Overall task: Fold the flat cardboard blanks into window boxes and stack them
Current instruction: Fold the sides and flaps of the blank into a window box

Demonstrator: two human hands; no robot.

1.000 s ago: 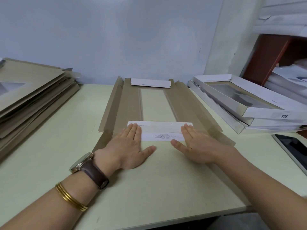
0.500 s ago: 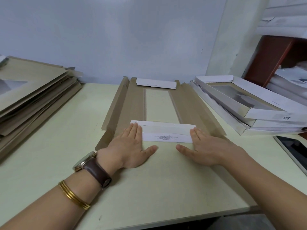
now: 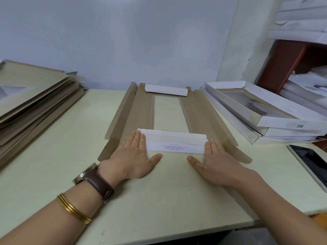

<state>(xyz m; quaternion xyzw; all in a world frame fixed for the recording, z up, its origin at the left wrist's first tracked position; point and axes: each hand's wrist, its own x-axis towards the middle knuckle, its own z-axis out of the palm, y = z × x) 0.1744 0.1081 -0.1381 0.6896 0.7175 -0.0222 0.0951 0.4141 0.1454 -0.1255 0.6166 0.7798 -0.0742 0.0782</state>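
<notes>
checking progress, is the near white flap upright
No, the near white flap lies flat, left hand and right hand pressing its ends.

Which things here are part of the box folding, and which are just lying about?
In use: cardboard blank, left hand and right hand flat on it, pile of flat blanks, stack of folded boxes.
Lying about: dark-screened device, shelf papers.

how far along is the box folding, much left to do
Done: a few folded window boxes stacked at right. In hand: one blank lies open, left hand and right hand pressing its near white flap flat; sides not yet formed. Left: a pile of flat blanks at left.
</notes>
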